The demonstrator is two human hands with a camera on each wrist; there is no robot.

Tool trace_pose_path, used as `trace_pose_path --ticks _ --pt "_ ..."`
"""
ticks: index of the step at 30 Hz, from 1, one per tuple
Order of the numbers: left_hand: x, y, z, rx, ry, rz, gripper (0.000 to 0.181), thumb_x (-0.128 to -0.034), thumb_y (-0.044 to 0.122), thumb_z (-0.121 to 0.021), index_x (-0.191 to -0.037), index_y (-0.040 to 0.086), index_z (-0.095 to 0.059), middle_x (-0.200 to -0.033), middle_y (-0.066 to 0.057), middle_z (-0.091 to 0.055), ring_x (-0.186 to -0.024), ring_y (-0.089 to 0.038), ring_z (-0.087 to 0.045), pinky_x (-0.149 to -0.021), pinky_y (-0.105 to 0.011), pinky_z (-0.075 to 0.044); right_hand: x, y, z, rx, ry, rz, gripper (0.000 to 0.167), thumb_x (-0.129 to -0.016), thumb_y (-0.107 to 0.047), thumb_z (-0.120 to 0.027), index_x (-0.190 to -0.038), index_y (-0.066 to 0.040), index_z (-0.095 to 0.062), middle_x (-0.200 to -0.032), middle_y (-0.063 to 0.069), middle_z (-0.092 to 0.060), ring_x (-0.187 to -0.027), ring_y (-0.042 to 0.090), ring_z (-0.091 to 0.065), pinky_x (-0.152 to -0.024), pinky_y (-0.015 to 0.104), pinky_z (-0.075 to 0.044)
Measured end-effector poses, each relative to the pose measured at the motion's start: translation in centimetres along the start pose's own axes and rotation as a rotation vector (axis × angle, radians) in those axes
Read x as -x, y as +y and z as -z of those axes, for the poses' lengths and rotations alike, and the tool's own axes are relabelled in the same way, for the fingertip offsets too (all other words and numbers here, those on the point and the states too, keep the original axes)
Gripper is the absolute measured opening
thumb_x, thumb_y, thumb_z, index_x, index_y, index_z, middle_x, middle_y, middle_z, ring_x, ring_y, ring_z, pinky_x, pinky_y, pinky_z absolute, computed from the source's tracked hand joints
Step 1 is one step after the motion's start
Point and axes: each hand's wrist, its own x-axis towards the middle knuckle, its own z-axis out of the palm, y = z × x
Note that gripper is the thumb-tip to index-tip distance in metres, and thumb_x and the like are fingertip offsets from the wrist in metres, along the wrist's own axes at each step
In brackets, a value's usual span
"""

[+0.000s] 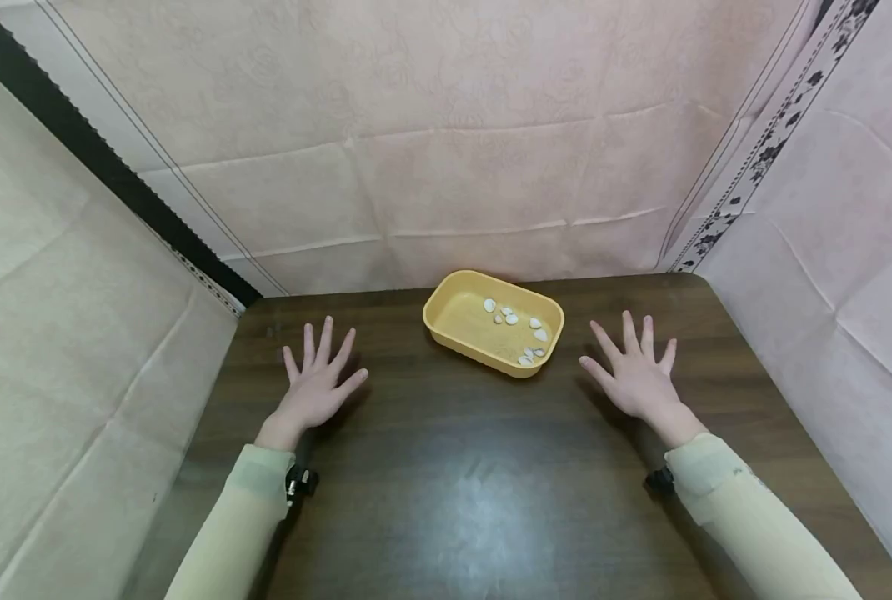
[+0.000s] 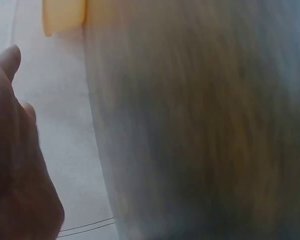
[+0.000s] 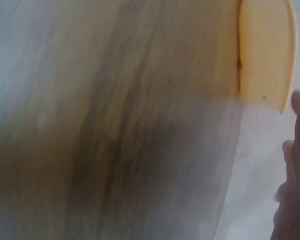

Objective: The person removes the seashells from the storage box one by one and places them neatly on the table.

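A yellow rectangular tray (image 1: 461, 340) with rounded corners stands near the back edge of the table, turned at a slant. Inside it lie several small whitish pieces like shells or pebbles (image 1: 511, 319), mostly toward its right side. To the left of the tray is my left hand (image 1: 317, 392), fingers spread and holding nothing. My right hand (image 1: 641, 379) is spread in the same way on the tray's right, a little apart from it. Each wrist view shows part of a hand at its edge and the yellow tray (image 3: 267, 50) beyond.
The dark brown wooden table (image 1: 446, 467) has a glossy patch of reflected light at the front. Pale patterned cloth (image 1: 446, 167) hangs behind it, with more cloth at the left (image 1: 78, 333) and right (image 1: 851, 250). Dark bands wear on both wrists below light sleeves.
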Motion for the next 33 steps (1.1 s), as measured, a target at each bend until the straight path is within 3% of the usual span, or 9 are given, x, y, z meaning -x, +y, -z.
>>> trace_pose_path --ticks 4,7,10,14,18,22,28,33 --pt "-0.3 0.4 -0.2 0.146 0.041 -0.008 0.081 -0.1098 0.062 -0.046 -0.174 0.028 -0.012 -0.178 -0.001 0.019 -0.161 -0.031 0.026 -0.12 -0.077 0.009 -0.7 -0.4 -0.2 -0.137 0.02 0.021 0.069 -0.111 -0.052 -0.051 -0.164 -0.008 -0.043 -0.168 0.036 -0.027 -0.156 0.061 -0.006 -0.117 0.083 -0.009" --pt "-0.6 0.9 -0.4 0.295 0.091 -0.001 0.075 -0.111 0.056 -0.05 -0.171 0.016 -0.028 -0.18 -0.008 -0.004 -0.165 -0.034 0.004 -0.125 -0.072 -0.007 -1.1 -1.0 -0.6 -0.274 0.061 0.032 0.059 -0.112 -0.04 -0.056 -0.157 -0.002 -0.051 -0.161 0.033 -0.043 -0.152 0.057 -0.029 -0.119 0.075 -0.024" --pt "-1.2 1.6 -0.6 0.423 0.152 0.0 0.065 -0.1125 0.046 -0.054 -0.164 0.006 -0.044 -0.174 -0.016 -0.03 -0.161 -0.038 -0.024 -0.125 -0.066 -0.024 -1.4 -1.9 -1.0 -0.419 0.104 0.001 0.057 -0.111 -0.036 -0.06 -0.158 -0.004 -0.051 -0.16 0.026 -0.049 -0.149 0.049 -0.041 -0.119 0.068 -0.033" --pt "-2.3 2.9 -1.0 0.568 0.203 0.037 0.052 -0.1116 0.034 -0.06 -0.155 0.006 -0.057 -0.16 -0.017 -0.053 -0.147 -0.036 -0.05 -0.119 -0.057 -0.04 -1.5 -3.2 -1.5 -0.598 0.116 -0.051 0.063 -0.11 -0.04 -0.061 -0.162 -0.006 -0.046 -0.159 0.024 -0.051 -0.146 0.045 -0.048 -0.117 0.064 -0.039" --pt "-3.8 4.6 -1.5 0.701 0.212 0.106 0.048 -0.1099 0.033 -0.064 -0.152 0.01 -0.062 -0.152 -0.012 -0.062 -0.138 -0.031 -0.06 -0.115 -0.053 -0.047 -1.7 -4.3 -2.1 -0.725 0.09 -0.082 0.071 -0.11 -0.04 -0.062 -0.165 -0.002 -0.038 -0.161 0.026 -0.047 -0.148 0.043 -0.047 -0.12 0.061 -0.038" --pt "-5.8 6.5 -2.4 0.812 0.211 0.137 0.046 -0.1086 0.033 -0.066 -0.149 0.012 -0.064 -0.145 -0.009 -0.067 -0.134 -0.028 -0.062 -0.113 -0.05 -0.049 -1.9 -4.9 -2.6 -0.798 0.068 -0.103 0.076 -0.109 -0.039 -0.064 -0.167 -0.002 -0.033 -0.165 0.023 -0.044 -0.15 0.04 -0.044 -0.121 0.058 -0.037" --pt "-7.9 8.7 -3.7 0.881 0.211 0.124 0.046 -0.1081 0.025 -0.068 -0.149 0.006 -0.063 -0.142 -0.011 -0.069 -0.131 -0.029 -0.064 -0.112 -0.049 -0.051 -2.2 -5.6 -3.2 -0.825 0.06 -0.093 0.076 -0.106 -0.037 -0.069 -0.168 -0.008 -0.035 -0.165 0.019 -0.046 -0.15 0.038 -0.046 -0.12 0.059 -0.039" --pt "-8.7 9.5 -4.2 0.904 0.229 0.123 0.047 -0.1077 0.024 -0.068 -0.15 0.003 -0.062 -0.142 -0.012 -0.068 -0.13 -0.03 -0.064 -0.111 -0.05 -0.051 -2.5 -5.7 -3.3 -0.813 0.072 -0.099 0.075 -0.105 -0.033 -0.071 -0.168 -0.011 -0.037 -0.162 0.019 -0.049 -0.147 0.039 -0.049 -0.118 0.059 -0.041"
